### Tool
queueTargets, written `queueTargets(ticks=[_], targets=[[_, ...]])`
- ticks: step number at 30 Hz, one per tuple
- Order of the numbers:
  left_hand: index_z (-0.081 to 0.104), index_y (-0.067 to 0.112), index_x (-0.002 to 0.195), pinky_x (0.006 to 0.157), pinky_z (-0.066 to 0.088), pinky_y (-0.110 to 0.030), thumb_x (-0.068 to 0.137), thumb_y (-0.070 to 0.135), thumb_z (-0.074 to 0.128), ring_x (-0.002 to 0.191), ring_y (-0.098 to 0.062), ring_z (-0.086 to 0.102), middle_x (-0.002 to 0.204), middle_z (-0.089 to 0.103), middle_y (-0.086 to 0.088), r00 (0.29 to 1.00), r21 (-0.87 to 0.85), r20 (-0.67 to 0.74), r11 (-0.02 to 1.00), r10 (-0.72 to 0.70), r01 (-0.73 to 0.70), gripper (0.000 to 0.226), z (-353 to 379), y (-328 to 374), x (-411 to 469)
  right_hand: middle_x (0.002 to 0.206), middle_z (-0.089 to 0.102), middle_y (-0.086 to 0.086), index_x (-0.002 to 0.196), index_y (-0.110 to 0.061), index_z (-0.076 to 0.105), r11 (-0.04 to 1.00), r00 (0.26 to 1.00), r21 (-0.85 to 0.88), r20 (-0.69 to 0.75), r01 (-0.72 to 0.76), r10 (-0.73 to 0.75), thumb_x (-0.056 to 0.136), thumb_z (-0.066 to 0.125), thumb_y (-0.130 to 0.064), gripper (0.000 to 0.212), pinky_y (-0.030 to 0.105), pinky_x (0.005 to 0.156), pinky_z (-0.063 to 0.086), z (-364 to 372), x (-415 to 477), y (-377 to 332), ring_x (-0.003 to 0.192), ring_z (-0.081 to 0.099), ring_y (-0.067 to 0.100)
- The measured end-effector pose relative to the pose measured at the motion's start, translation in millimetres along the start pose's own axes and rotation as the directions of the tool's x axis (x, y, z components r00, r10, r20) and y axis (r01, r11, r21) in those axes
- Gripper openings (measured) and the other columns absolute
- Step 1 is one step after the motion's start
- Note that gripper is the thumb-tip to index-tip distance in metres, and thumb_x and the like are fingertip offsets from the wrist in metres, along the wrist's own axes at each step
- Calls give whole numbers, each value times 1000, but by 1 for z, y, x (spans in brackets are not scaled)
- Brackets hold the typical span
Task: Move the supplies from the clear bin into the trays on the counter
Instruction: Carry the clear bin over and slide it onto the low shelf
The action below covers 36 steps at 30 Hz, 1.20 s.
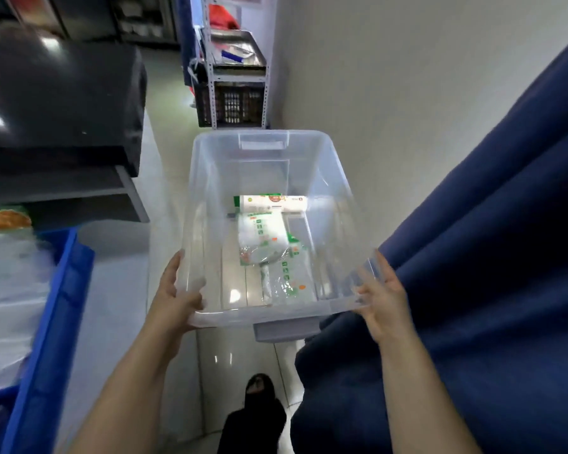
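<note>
clear bin (207, 178): held up over the floor between both hands, its long side running away from the person, open top facing up, near end lower than the far end.
packets (269, 237): a few white and green plastic-wrapped packets lie on the bottom of the clear bin, one across the far part, the others overlapping nearer the middle; print is too blurred to read.
left hand (179, 294): grasps the near left corner of the clear bin, thumb inside the wall, fingers wrapped under the rim.
right hand (382, 294): holds the near right corner of the clear bin, fingers spread along the outside and over the rim, palm against the wall.
blue tray (51, 322): at the left edge, on the counter side, with white plastic-wrapped goods inside; a green and orange packet (5, 219) shows just behind it.
black appliance (59, 103): glossy and dark, above and behind the blue tray, with a grey shelf beneath it.
blue curtain (492, 257): hangs along the right side, touching or just beside the right hand.
metal rack (236, 73): beyond the bin, against the wall, carrying a steel tray up top and a dark crate (232, 104) below.
floor (174, 158): pale glossy tiles; a black shoe (254, 417) shows below the bin.
</note>
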State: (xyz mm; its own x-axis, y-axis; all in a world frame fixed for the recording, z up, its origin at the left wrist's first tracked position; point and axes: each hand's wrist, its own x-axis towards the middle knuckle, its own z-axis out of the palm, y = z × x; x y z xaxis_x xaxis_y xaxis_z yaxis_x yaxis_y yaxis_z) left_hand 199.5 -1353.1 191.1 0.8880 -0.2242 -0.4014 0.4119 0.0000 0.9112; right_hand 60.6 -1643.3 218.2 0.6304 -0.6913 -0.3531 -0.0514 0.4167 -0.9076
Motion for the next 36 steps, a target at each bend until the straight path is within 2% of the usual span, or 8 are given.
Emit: queueTargets(ticks=[4,9,15,18,23,27,32,36], targets=[[36,70,123,54,55,-35,84,6,58,84,-23,59,109,59,-9,999,-3,-48,1000,-22,22,77,21,20,83,99,68,8,125,-37,57,997,1000,-72,17,-12,13,91,49,2,53,52,73,57,46,94,-16,73,63,23],[39,60,129,65,59,-53,71,-7,46,104,-29,61,125,56,4,996,-50,-69,998,-48,45,89,44,64,166,113,67,6,124,-31,59,989,976,-146,216,13,19,79,45,7,61,58,74,53,94,185,-60,89,67,30],[43,68,118,58,59,-42,65,-7,43,101,-5,60,112,59,31,992,-74,-121,997,-23,14,93,74,112,269,111,68,6,119,-37,62,991,971,-129,227,-41,70,66,38,11,75,45,62,55,152,311,-82,75,67,26],[44,73,111,57,58,-46,64,-9,43,92,-7,67,110,60,26,988,-95,-153,995,-27,13,94,93,134,335,117,67,9,126,-32,57,989,950,-138,298,-56,95,67,39,12,76,45,64,54,184,389,-92,83,67,30],[49,69,105,50,55,-30,70,-17,42,83,-10,70,99,71,18,971,-61,-234,996,45,-61,93,132,182,453,115,68,5,127,-34,56,980,917,-162,360,-119,171,67,38,13,78,54,67,55,254,530,-121,88,68,32],[45,59,126,66,58,-55,76,-17,43,82,-26,64,112,64,-2,945,-144,-328,989,-10,-40,91,141,230,534,96,72,-2,103,-45,67,978,872,-174,455,-113,182,69,33,14,76,64,63,51,332,621,-150,74,69,22],[33,51,140,50,55,-38,83,-10,46,61,-16,61,106,62,-5,888,-164,-457,986,-41,-39,84,124,284,635,112,68,2,119,-35,60,977,841,-180,506,-111,189,72,34,15,73,70,72,45,444,711,-162,95,61,34],[36,52,137,50,56,-44,85,-6,50,63,-24,55,84,58,-11,857,-213,-507,977,-88,-25,79,84,324,737,128,60,8,130,-32,53,974,806,-192,554,-121,209,84,39,12,66,79,77,38,547,780,-153,111,56,39]])
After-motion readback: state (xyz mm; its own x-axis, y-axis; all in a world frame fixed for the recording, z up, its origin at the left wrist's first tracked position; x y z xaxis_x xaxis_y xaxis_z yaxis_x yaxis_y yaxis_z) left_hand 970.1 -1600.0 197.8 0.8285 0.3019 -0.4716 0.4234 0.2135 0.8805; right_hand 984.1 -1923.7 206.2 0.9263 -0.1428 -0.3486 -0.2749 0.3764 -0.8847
